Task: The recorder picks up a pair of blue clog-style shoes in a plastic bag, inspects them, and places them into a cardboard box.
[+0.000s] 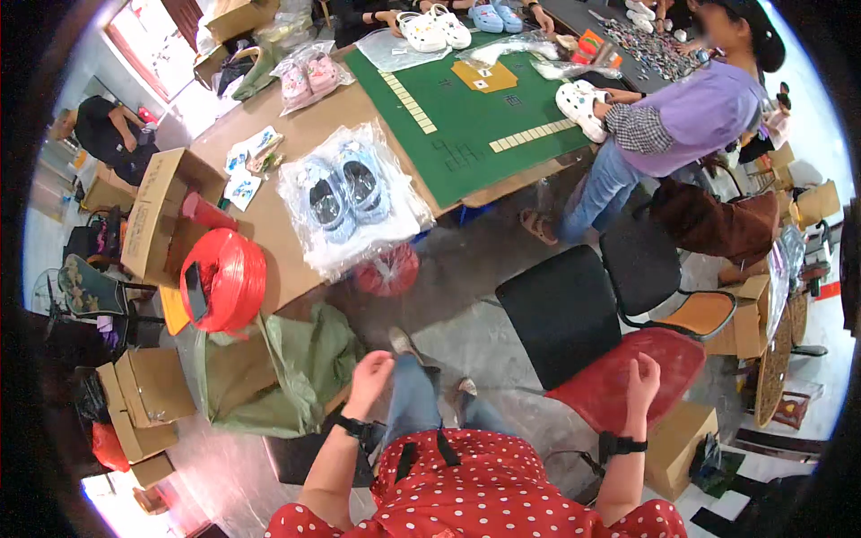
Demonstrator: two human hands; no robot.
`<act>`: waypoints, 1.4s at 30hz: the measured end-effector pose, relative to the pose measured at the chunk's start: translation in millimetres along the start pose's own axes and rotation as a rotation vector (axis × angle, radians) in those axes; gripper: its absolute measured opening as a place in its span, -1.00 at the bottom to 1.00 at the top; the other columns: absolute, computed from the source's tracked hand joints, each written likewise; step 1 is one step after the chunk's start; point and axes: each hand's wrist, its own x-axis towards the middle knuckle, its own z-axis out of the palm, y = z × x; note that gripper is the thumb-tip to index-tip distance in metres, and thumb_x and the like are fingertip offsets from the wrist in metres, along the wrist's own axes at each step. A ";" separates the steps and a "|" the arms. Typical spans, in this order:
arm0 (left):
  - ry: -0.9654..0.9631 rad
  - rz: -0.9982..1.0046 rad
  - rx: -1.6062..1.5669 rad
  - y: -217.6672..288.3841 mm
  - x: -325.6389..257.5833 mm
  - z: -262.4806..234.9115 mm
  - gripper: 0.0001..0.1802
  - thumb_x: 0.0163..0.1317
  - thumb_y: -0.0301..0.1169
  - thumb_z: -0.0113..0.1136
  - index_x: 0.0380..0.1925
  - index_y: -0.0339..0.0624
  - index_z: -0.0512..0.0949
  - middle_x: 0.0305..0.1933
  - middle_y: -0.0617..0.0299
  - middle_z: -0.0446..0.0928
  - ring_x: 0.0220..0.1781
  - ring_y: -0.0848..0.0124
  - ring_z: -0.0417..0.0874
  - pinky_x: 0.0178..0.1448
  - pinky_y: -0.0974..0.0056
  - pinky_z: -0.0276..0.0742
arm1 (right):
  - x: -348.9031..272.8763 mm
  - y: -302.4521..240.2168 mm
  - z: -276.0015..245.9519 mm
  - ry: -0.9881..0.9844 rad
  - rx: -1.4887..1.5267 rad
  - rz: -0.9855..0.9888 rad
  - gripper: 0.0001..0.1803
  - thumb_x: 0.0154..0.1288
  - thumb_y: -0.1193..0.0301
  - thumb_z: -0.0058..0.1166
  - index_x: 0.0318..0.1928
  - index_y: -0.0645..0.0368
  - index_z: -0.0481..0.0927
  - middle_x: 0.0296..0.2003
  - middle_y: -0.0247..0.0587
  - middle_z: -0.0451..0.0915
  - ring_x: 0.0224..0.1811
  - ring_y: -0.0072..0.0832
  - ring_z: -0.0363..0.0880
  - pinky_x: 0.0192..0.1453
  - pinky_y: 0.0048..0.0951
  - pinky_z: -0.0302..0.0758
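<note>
My left hand (pixel 369 377) is raised in front of my left thigh, its fingers curled together with nothing visible in them. My right hand (pixel 642 384) is held up over the red chair seat (pixel 668 368), fingers loosely bent and a little apart, empty. Neither hand appears to touch anything. Ahead on the brown tabletop (pixel 269 202) lies a pair of light blue clogs (pixel 343 193) in a clear plastic bag. A bag with pink clogs (pixel 310 79) lies behind it. A big roll of red plastic twine (pixel 235 278) with a dark phone (pixel 196 289) stands at the table's left corner.
A green mat (pixel 484 99) with rows of pale tiles covers the right table half. There a person in purple (pixel 704 103) leans, one arm inside a white clog (pixel 581 109). Black chairs (pixel 558 314) stand at right; a green sack (pixel 273 372) and cardboard boxes (pixel 148 390) at left.
</note>
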 end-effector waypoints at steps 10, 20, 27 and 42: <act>-0.562 0.020 0.062 -30.2 -71.2 195.0 -0.52 0.23 0.03 0.26 -0.07 -0.11 0.60 -0.19 0.23 0.63 -0.30 0.40 0.62 -0.13 0.29 0.56 | -66.8 168.7 -143.6 0.362 0.072 0.217 -0.65 0.32 0.21 0.21 -0.13 0.27 0.56 -0.31 -0.25 0.57 -0.37 -0.47 0.51 -0.28 -0.44 0.46; -0.928 -0.363 0.024 -23.8 -142.7 359.1 -0.13 0.09 0.50 0.01 -0.24 -0.19 0.56 -0.32 0.26 0.54 -0.31 0.38 0.53 -0.23 0.23 0.49 | 9.1 219.8 -159.7 -0.145 0.674 0.796 -0.09 0.16 -0.31 0.11 0.39 -0.08 0.29 0.19 -0.17 0.43 0.17 -0.28 0.44 0.09 -0.19 0.41; -1.000 -0.678 -0.445 13.9 -184.2 454.8 0.23 0.08 0.43 0.12 0.48 -0.24 -0.04 0.42 -0.04 0.23 0.25 0.15 0.49 0.26 0.17 0.47 | 82.5 281.1 -163.7 -0.401 1.082 0.658 -0.22 0.35 -0.25 -0.10 0.38 -0.05 0.28 0.33 -0.28 0.36 0.31 -0.29 0.39 0.25 -0.20 0.42; -0.319 -0.198 -0.577 -2.6 -230.3 376.0 -0.47 0.05 -0.70 0.23 0.07 -0.12 0.51 0.07 0.17 0.59 0.06 0.32 0.61 0.19 0.26 0.50 | 45.3 196.6 -145.7 -0.671 0.916 0.440 -0.43 0.26 0.42 0.18 0.27 0.19 0.36 0.09 -0.19 0.54 0.06 -0.32 0.57 0.04 -0.28 0.57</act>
